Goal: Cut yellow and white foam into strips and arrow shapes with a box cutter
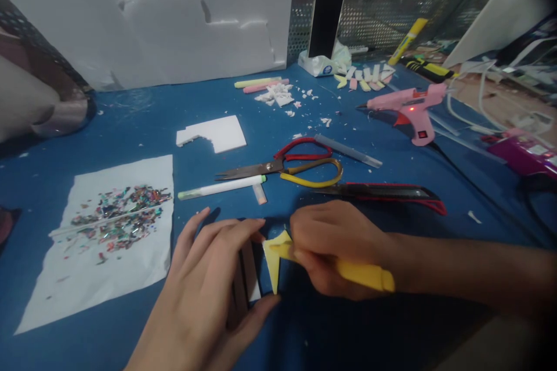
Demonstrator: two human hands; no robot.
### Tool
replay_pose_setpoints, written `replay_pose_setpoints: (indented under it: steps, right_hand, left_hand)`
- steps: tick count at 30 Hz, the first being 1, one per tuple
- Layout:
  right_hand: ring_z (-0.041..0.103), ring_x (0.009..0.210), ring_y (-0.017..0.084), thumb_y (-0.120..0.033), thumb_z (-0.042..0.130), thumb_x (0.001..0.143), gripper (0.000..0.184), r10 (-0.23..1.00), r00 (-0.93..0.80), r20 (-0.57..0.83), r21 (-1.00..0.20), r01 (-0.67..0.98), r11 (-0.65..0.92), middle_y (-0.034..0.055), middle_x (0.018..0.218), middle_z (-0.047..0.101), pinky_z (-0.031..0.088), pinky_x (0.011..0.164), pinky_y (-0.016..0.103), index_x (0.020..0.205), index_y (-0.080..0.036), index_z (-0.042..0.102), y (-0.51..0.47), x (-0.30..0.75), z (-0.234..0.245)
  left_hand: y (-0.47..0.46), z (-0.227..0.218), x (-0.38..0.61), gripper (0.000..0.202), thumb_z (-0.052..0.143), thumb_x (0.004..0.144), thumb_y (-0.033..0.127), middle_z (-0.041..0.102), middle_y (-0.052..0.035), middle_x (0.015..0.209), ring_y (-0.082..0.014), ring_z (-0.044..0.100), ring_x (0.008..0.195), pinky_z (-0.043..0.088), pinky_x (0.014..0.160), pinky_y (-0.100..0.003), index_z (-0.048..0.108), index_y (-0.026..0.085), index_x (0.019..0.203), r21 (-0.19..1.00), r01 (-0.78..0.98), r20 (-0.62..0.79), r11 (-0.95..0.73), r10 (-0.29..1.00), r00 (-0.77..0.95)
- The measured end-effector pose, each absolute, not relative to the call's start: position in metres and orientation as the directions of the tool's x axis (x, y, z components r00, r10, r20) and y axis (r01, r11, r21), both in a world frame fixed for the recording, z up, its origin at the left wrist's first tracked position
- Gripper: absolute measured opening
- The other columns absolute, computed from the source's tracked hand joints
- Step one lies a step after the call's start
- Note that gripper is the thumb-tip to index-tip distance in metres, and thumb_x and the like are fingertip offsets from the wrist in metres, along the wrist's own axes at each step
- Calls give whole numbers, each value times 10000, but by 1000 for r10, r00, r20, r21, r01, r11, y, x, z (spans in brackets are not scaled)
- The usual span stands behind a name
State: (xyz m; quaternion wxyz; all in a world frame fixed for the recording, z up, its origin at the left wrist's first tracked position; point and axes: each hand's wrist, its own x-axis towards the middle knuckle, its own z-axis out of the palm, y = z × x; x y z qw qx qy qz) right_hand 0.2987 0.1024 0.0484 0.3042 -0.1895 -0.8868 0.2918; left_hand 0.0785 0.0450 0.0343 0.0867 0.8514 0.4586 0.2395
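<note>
My right hand (331,249) is closed around a yellow marker (365,276). The marker's tip end meets a small yellow, pointed foam piece (272,264). My left hand (209,284) steadies that piece, its index fingertip at the upper corner and its thumb at the lower point. A white strip (251,271) shows under the left palm, partly hidden by the fingers. Just beyond the hands lie a white pen with a green cap (221,186), a small pinkish piece (260,194), scissors with red and yellow handles (278,167) and a red-and-black box cutter (387,192).
A paper sheet (52,295) with glittery flakes lies left. A cut white foam board (228,134) and white scraps (278,94) sit farther back. At right are a pink glue gun (411,105) with its cord, and a row of small pieces (368,76). A phone (326,20) stands behind.
</note>
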Motion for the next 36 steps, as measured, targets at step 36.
replay_pose_setpoints:
  steps: [36]
  right_hand:
    - [406, 571, 86, -68, 475, 767, 185, 380, -795, 473, -563, 59, 824, -61, 598, 442, 332, 562, 219, 689, -202, 375, 104, 301, 50]
  left_hand:
    - [43, 36, 79, 546, 613, 801, 238, 573, -60, 1190, -225, 514, 1143, 217, 1150, -477, 382, 176, 1293, 376, 743, 297, -554, 831, 470]
